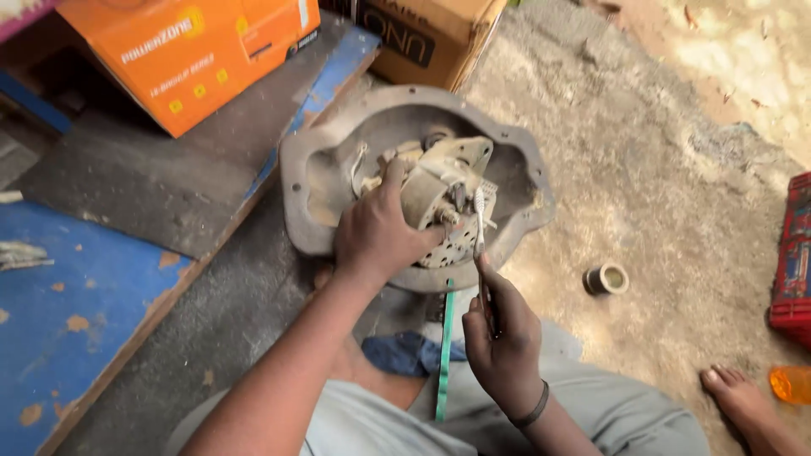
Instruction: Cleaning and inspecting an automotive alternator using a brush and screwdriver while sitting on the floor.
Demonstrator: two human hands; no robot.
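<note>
Grey trousers fill the lower edge, a blue cloth and green strip between the forearms. Right hand is closed on a toothbrush, its head touching the small motor. Left hand grips that motor, which sits in a grey metal housing on the floor. Beyond the hands stand an orange box and brown carton; right of them, a tape roll.

orange bottle cut by right edge | red crate cut off too
</note>
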